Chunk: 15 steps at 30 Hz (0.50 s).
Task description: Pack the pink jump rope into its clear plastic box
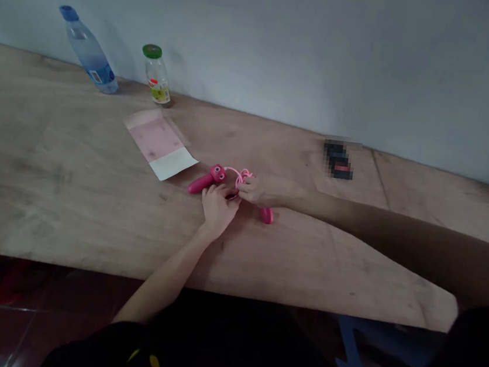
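Note:
A pink skipping rope [201, 184] lies on the wooden table in front of me. One handle, with a cartoon animal face on its end, points down to the left, and the other handle [267, 215] lies right of my hands, partly covered. Between them the thin cord is bunched into a loose coil. My right hand [260, 190] reaches in from the right, its fingers pinched on the cord. Just below and left of it, my left hand [218, 209] rests by the face-shaped end, fingers curled in at the cord; the exact grip is partly hidden.
A pink and white paper card [154, 141] lies left of the rope. Against the wall stand a blue-capped plastic bottle [89, 54] and a green-lidded glass jar [156, 76]. A dark pixelated item [338, 159] lies at the right back. The table's [89, 230] front edge runs before me.

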### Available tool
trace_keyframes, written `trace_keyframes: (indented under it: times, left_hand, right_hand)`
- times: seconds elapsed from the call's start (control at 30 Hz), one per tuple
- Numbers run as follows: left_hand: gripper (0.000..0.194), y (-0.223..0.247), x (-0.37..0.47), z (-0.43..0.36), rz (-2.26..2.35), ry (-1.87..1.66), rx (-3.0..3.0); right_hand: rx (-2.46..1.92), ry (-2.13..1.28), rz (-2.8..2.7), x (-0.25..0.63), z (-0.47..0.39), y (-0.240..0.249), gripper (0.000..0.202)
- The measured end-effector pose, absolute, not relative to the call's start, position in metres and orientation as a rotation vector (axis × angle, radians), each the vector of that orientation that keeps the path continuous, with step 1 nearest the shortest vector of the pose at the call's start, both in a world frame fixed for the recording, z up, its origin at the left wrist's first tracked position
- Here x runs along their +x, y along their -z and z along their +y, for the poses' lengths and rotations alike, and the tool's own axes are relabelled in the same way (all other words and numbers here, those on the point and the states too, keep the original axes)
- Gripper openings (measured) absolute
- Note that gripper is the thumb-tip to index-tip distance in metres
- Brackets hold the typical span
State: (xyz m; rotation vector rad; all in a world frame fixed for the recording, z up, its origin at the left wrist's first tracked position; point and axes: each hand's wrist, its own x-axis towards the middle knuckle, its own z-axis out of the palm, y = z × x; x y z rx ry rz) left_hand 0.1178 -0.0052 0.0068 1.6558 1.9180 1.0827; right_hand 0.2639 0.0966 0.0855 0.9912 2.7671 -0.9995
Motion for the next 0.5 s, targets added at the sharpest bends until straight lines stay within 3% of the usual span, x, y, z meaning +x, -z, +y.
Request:
trace_keyframes:
  times: [0.13, 0.3, 0.5]
  left_hand:
    - [0.007, -0.004, 0.12, -0.007, 1.952, -1.094, 1.674]
    - [0.008, -0.002, 0.122, -0.01, 1.925, -1.067, 1.777]
    - [0.008, -0.003, 0.122, -0.009, 1.929, -1.054, 1.763]
  right_hand:
    - [1.288, 1.03, 2.735, 0.261, 0.077, -0.069, 0.033]
    - [2.26, 1.499, 2.144, 0.252, 0.046, -0.046, 0.041]
    - [2.231, 1.536, 2.155, 0.257, 0.055, -0.048, 0.036]
